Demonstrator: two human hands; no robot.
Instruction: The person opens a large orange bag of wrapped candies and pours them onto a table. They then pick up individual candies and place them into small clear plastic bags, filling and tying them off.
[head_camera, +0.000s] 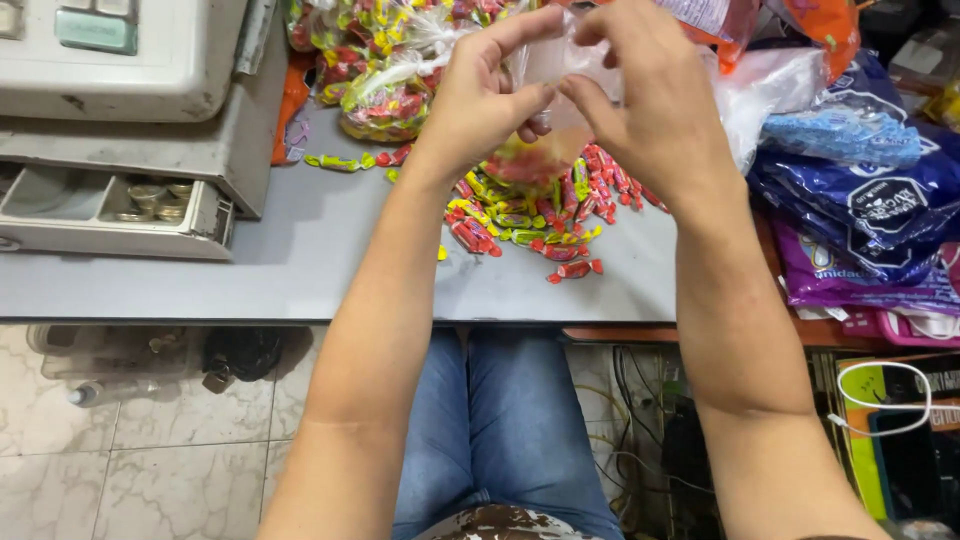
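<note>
Both hands, left (480, 100) and right (650, 100), pinch thin clear plastic bag (545, 65); glossy wrapped candies (530, 215) beneath.

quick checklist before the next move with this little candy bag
1. Both hands on the bag: ok. Left hand and right hand pinch the top of the clear bag.
2. Bag has candy in it: ok, red and yellow pieces sit at its bottom.
3. Bag mouth shut or tied: cannot tell, fingers hide it.
4. Bag held over the counter: ok, it hangs above the loose candies.
5. Strays kept in: not ok, a few candies lie apart near the filled bags and toward the counter edge.
6. Cash drawer closed: not ok, it stands open with coins showing.
</note>
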